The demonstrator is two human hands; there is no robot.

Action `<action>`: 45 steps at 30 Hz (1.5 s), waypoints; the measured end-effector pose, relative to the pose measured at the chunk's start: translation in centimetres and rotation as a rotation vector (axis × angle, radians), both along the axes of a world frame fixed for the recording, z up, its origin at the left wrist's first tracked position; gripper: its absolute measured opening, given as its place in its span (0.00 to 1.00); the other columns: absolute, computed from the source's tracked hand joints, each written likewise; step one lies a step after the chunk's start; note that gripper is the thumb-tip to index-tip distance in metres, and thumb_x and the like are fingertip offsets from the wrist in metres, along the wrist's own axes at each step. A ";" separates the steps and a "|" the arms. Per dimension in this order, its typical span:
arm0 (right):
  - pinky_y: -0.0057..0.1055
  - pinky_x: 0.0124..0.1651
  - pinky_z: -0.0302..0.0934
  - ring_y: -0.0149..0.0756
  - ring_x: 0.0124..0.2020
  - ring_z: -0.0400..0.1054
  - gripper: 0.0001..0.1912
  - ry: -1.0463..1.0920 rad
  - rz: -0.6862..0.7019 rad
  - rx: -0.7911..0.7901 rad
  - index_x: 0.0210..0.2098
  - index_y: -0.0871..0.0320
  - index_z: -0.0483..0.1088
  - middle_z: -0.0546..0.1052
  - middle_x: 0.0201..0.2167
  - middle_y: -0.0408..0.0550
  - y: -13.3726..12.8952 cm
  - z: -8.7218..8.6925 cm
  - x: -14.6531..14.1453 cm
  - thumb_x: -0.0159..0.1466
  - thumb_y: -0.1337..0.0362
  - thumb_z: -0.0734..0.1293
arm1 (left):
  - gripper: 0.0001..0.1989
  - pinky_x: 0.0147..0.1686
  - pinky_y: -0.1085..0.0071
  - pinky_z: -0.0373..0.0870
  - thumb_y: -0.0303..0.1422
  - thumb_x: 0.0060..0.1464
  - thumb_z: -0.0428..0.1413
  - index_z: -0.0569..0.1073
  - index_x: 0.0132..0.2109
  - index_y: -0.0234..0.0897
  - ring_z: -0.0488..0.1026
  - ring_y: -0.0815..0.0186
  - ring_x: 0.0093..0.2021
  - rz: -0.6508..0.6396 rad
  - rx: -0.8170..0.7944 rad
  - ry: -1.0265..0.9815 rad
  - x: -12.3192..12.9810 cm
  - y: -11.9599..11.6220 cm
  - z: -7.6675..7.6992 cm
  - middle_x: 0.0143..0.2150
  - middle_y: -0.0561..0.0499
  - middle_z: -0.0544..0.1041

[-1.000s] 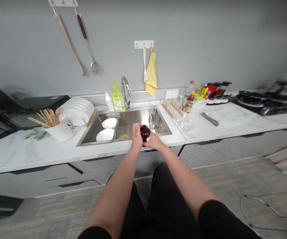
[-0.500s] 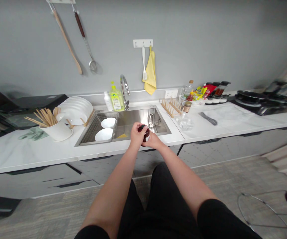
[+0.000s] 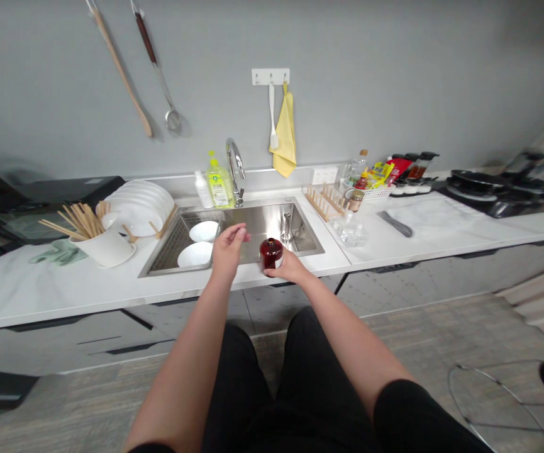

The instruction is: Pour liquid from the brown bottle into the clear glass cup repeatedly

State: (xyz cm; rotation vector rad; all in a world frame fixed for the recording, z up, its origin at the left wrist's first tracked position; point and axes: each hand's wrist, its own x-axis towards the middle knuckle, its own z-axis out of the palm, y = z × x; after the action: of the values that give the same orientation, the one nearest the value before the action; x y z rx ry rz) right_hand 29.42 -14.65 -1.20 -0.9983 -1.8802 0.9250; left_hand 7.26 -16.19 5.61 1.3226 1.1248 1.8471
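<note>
My right hand [image 3: 288, 267] is wrapped round the lower right side of a dark red bottle [image 3: 271, 254], held upright over the front edge of the sink. The bottle's small neck shows uncovered on top. My left hand [image 3: 229, 246] hangs over the sink [image 3: 253, 221], left of the bottle and apart from it. Its fingers are pinched together; whatever they hold, if anything, is too small to make out. Two white bowls [image 3: 195, 254] sit in the rack at the sink's left side.
Left of the sink stand a utensil holder [image 3: 108, 248] and white plates [image 3: 136, 207]. Behind it are a faucet [image 3: 236, 170] and a yellow-green soap bottle [image 3: 220, 187]. To the right are a wooden rack [image 3: 323, 202], a glass jar [image 3: 353, 201] and a pan [image 3: 476, 180].
My left hand has come off the bottle's top and moved left. The dark top that it gripped is gone from the bottle, and the neck now shows. My right hand has stayed round the bottle.
</note>
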 end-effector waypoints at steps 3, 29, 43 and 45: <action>0.50 0.68 0.70 0.54 0.56 0.82 0.42 -0.006 -0.009 0.000 0.63 0.54 0.76 0.87 0.54 0.50 0.2 -0.2 0.1 0.51 0.58 0.86 | 0.25 0.38 0.66 0.79 0.57 0.58 0.68 0.77 0.46 0.41 0.78 0.64 0.30 0.007 -0.081 -0.101 -4.5 -0.8 -2.2 0.29 0.55 0.77; 0.52 0.68 0.70 0.58 0.59 0.81 0.42 -0.039 -0.049 0.003 0.63 0.55 0.77 0.86 0.56 0.53 0.3 -0.3 0.0 0.51 0.57 0.85 | 0.08 0.50 0.61 0.71 0.33 0.51 0.63 0.75 0.40 0.41 0.77 0.52 0.42 0.991 -0.709 0.780 -30.4 -7.4 -4.1 0.30 0.52 0.73; 0.53 0.70 0.68 0.57 0.60 0.80 0.42 -0.046 -0.029 0.001 0.63 0.56 0.77 0.86 0.57 0.53 0.7 -0.8 0.3 0.51 0.55 0.86 | 0.24 0.65 0.49 0.70 0.37 0.59 0.61 0.74 0.60 0.32 0.75 0.46 0.58 1.061 -0.371 0.853 -31.0 -6.6 -7.1 0.52 0.38 0.78; 0.54 0.72 0.67 0.58 0.62 0.79 0.45 -0.041 -0.016 0.006 0.65 0.56 0.76 0.85 0.59 0.55 0.8 -1.0 0.3 0.51 0.54 0.87 | 0.23 0.66 0.48 0.70 0.40 0.63 0.59 0.75 0.61 0.33 0.75 0.47 0.57 0.960 -0.244 0.842 -27.4 -6.4 -6.4 0.54 0.38 0.78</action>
State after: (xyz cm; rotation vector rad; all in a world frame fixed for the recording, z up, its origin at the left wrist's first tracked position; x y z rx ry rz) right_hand 29.77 -13.82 -2.16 -1.0347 -1.9055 0.8957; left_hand -20.15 -22.60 -0.80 1.5903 2.6967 1.5839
